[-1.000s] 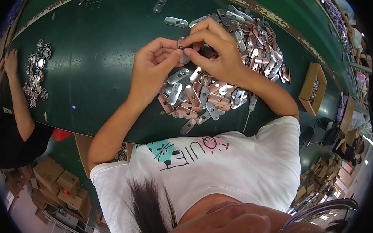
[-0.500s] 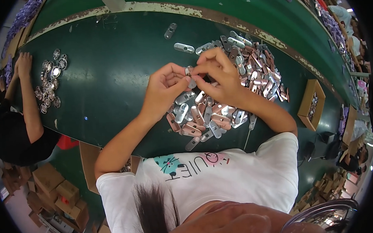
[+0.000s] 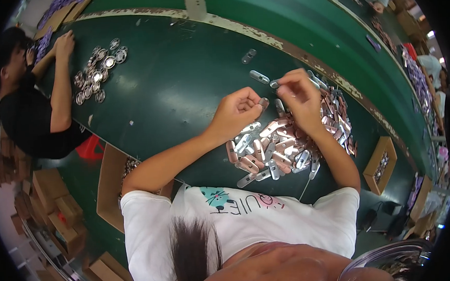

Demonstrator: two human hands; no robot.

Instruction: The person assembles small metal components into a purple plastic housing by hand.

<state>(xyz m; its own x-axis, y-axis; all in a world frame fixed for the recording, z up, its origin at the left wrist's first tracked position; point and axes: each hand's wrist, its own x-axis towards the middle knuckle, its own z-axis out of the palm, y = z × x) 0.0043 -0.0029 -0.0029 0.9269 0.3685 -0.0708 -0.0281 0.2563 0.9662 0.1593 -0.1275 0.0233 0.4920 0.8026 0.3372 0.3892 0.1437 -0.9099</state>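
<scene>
My left hand (image 3: 236, 111) is closed, pinching a small oblong metal piece (image 3: 264, 103) between thumb and fingertips. To its right and a little farther off, my right hand (image 3: 301, 98) pinches a small silvery metal part (image 3: 274, 84), whose exact kind I cannot make out. Both hands are above the near-left side of a large heap of flat, rounded-end metal plates (image 3: 282, 160), some silver and some copper-pink, several with a dark opening in the middle. One silver plate (image 3: 259, 77) lies apart just beyond my right fingertips, and a darker plate (image 3: 249, 56) lies farther away.
Round metal rings (image 3: 96, 76) are grouped on the green table (image 3: 165, 77) at the left, near a co-worker's arm (image 3: 61, 98). A small cardboard box (image 3: 388, 147) of metal bits stands at the right. A larger carton (image 3: 107, 190) adjoins the front edge. A green partition bounds the back.
My hands were together at one small metal piece; now they are apart, each pinching a part, the right one farther off. The whole view has shifted, showing more of the co-worker.
</scene>
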